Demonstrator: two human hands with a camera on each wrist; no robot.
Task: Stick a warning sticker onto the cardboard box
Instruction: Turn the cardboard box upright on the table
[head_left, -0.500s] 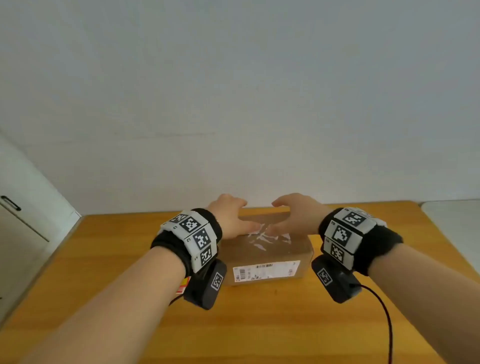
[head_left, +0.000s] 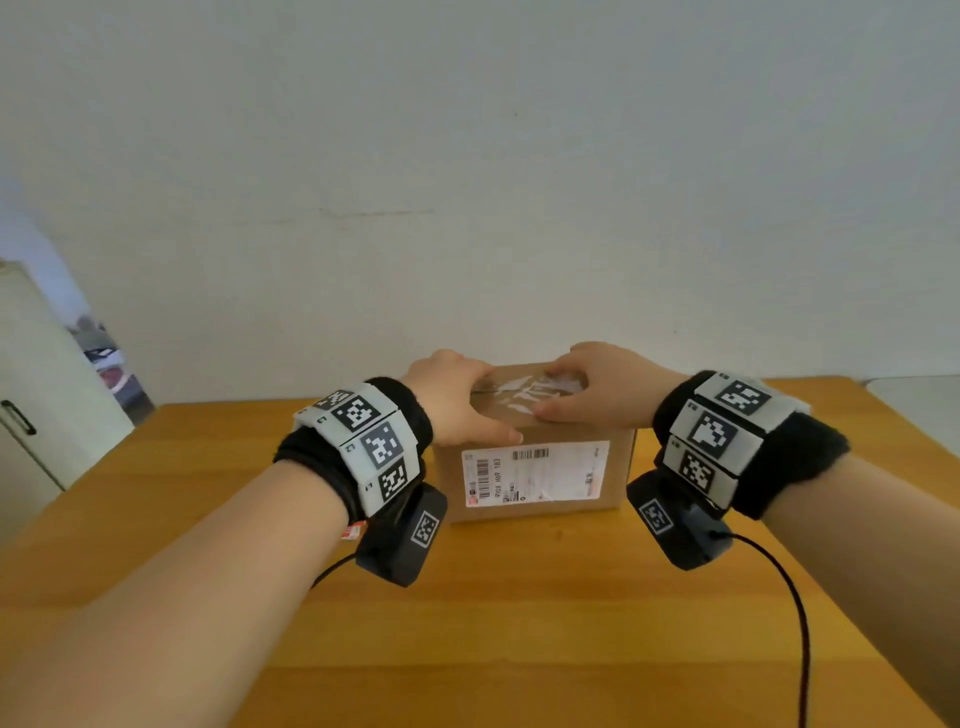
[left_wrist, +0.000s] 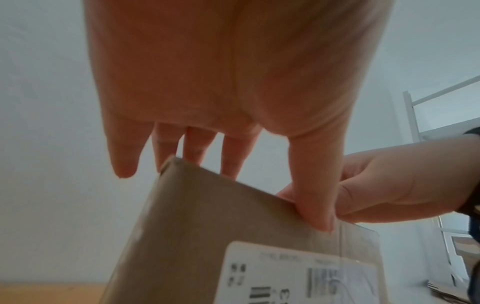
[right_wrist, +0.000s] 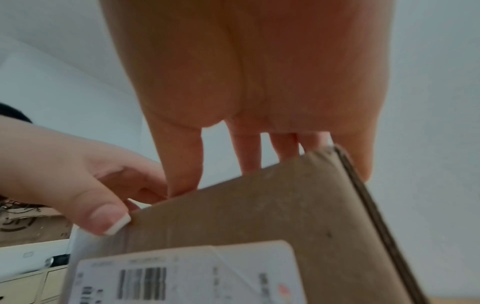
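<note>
Wooden worktop (head_left: 519, 623) carries the cardboard box (head_left: 618, 478); left hand (head_left: 452, 400) and right hand (head_left: 602, 395) rest flat-fingered, gripping nothing. Careless pressure could slide it.

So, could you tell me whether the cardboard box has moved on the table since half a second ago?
No. The cardboard box sits at the same spot near the far edge of the table, label facing the camera.

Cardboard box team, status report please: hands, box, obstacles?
Left hand and right hand open, resting on box top. Cardboard box upright on table, no warning sticker visible. Nothing in the way.
</note>
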